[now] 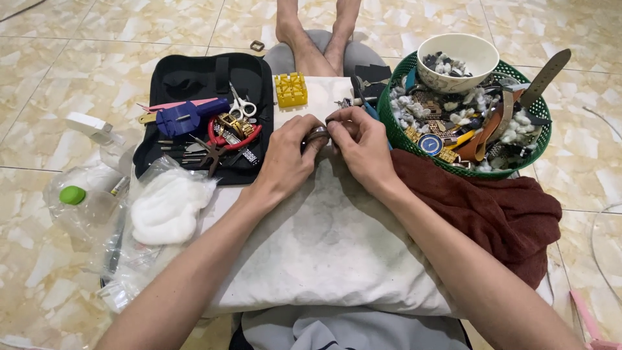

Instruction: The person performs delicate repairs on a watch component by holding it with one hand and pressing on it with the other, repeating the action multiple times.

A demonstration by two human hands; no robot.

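**Both hands closed in on a small watch part over the lap pillow**

Here we are, looking straight down: the person sits on the tiled floor with a white pillow (324,253) across the lap, and that seems to be the workbench, soft enough that a dropped piece would likely stay put. Dead centre above it, the left hand (288,159) and the right hand (363,146) meet, fingers curled narrow around a small dark, ring-shaped watch piece (317,135). The left thumb and fingers pinch it from one side, the right fingertips press in from the other (exactly what the fingertips are doing to it is too small to tell).

Tools sit within easy reach on the left: an open black tool case (204,113) with scissors (243,105), a blue holder tool (184,116) and red-handled pliers (227,139) laid out flat. A yellow block (291,89) rests at the pillow's far edge, just beyond the hands.

On the right, a green basket (538,139) brims with straps and watch bits, a white bowl (457,61) perched in it. A dark red towel (492,214) lies draped just below the basket, and a wad of white cotton (170,207) sits in a clear bag on the left.
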